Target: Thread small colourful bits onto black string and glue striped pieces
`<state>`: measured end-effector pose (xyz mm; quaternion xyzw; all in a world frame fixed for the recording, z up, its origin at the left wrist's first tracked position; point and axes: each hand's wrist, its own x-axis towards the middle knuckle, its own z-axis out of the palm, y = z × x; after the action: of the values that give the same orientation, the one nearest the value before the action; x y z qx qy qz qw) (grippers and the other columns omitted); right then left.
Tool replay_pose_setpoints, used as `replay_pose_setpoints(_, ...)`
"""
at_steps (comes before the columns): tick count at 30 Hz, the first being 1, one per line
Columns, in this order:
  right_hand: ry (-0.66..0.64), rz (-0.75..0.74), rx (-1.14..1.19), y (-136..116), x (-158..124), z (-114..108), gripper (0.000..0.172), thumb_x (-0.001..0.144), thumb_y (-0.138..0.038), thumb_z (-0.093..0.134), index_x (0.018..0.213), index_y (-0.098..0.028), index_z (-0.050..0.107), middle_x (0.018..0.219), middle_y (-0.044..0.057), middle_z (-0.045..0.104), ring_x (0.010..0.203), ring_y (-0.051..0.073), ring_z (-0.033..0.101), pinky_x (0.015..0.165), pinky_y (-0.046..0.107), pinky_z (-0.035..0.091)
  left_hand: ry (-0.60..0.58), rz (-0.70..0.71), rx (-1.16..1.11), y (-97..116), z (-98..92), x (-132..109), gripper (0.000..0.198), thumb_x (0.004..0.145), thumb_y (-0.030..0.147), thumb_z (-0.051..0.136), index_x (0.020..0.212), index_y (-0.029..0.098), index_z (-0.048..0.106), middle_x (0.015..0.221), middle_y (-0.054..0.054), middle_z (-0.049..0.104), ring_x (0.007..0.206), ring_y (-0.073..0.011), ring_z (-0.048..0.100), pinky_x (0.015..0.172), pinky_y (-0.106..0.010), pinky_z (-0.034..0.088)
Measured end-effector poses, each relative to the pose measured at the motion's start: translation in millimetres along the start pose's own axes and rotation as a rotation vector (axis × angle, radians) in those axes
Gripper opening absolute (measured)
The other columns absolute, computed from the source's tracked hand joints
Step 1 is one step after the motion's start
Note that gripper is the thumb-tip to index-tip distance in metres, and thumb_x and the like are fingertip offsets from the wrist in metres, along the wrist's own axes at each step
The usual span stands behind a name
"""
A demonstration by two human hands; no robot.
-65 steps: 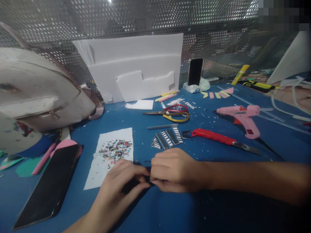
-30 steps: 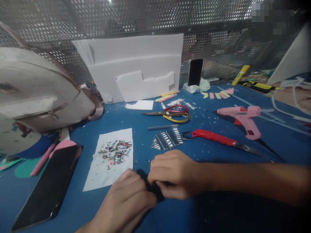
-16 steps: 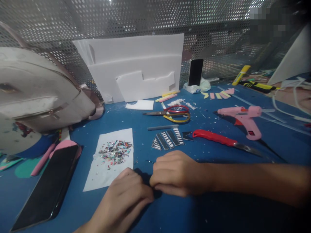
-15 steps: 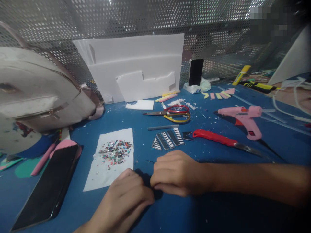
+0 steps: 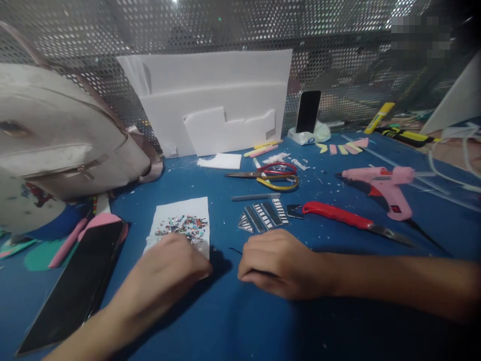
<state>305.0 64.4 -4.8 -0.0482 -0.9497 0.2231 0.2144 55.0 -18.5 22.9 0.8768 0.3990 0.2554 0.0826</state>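
Note:
My left hand is closed, fingers curled down, over the near edge of a white paper sheet. Whatever it pinches, if anything, is hidden. On the sheet lies a heap of tiny colourful shiny scraps, partly covered by this hand. My right hand is also closed, low over the blue table, its fingertips turned down and what they hold out of sight. A thin dark strip shows beside its knuckles; I cannot tell if it is gripped. Just beyond are several black-and-white striped pieces.
Right of the pieces lie a red-handled cutter and a pink glue gun. Scissors lie farther back. A phone and a pale backpack are at left. White foam sheets and a propped phone stand behind.
My left hand has moved left and away from my right hand, over the paper with the scraps. My right hand stays closed in nearly the same place. The view has shifted slightly.

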Motion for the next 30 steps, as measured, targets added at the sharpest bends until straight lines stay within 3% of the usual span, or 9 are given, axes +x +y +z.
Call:
replay_pose_setpoints(4, 0.002, 0.014, 0.035, 0, 0, 0, 0.013, 0.096, -0.020, 0.044, 0.091, -0.018, 0.057, 0.083, 0.001, 0.061, 0.074, 0.012, 0.051, 0.068, 0.026, 0.038, 0.135, -0.176, 0.111, -31, -17.4, -2, 0.011, 0.090, 0.019, 0.056, 0.098, 0.024, 0.062, 0.098, -0.004, 0.066, 0.092, -0.0198, 0.062, 0.080, -0.031, 0.048)
replay_pose_setpoints(8, 0.014, 0.005, 0.046, -1, -1, 0, 0.012, 0.094, -0.019, 0.045, 0.091, -0.018, 0.056, 0.082, 0.001, 0.061, 0.073, 0.012, 0.051, 0.067, 0.025, 0.038, -0.021, -0.136, 0.293, -49, -21.4, -5, 0.015, 0.093, 0.022, 0.050, 0.093, 0.025, 0.065, 0.106, -0.006, 0.063, 0.093, -0.0226, 0.059, 0.077, -0.036, 0.046)
replay_pose_setpoints(16, 0.010, 0.012, 0.039, 1, 0, -1, 0.009, 0.093, -0.019, 0.046, 0.091, -0.019, 0.055, 0.082, -0.001, 0.060, 0.073, 0.011, 0.051, 0.067, 0.025, 0.038, -0.143, -0.129, 0.414, -56, -22.4, -8, 0.017, 0.091, 0.022, 0.052, 0.088, 0.025, 0.069, 0.111, -0.008, 0.064, 0.096, -0.0267, 0.060, 0.078, -0.040, 0.045)
replay_pose_setpoints(22, 0.019, 0.006, 0.037, 0, 0, 0, 0.008, 0.093, -0.019, 0.047, 0.090, -0.020, 0.054, 0.081, -0.002, 0.060, 0.072, 0.010, 0.049, 0.066, 0.024, 0.038, -0.122, -0.115, 0.452, -64, -25.0, -13, 0.016, 0.090, 0.023, 0.052, 0.093, 0.025, 0.068, 0.116, -0.007, 0.063, 0.095, -0.0258, 0.057, 0.076, -0.039, 0.042)
replay_pose_setpoints(30, 0.018, 0.000, 0.038, 0, 0, 0, 0.007, 0.092, -0.019, 0.048, 0.089, -0.020, 0.054, 0.080, -0.002, 0.059, 0.071, 0.010, 0.049, 0.066, 0.024, 0.037, -0.112, -0.146, 0.355, -60, -18.3, -10, 0.018, 0.092, 0.025, 0.051, 0.089, 0.024, 0.069, 0.113, -0.007, 0.063, 0.096, -0.0253, 0.059, 0.078, -0.039, 0.044)
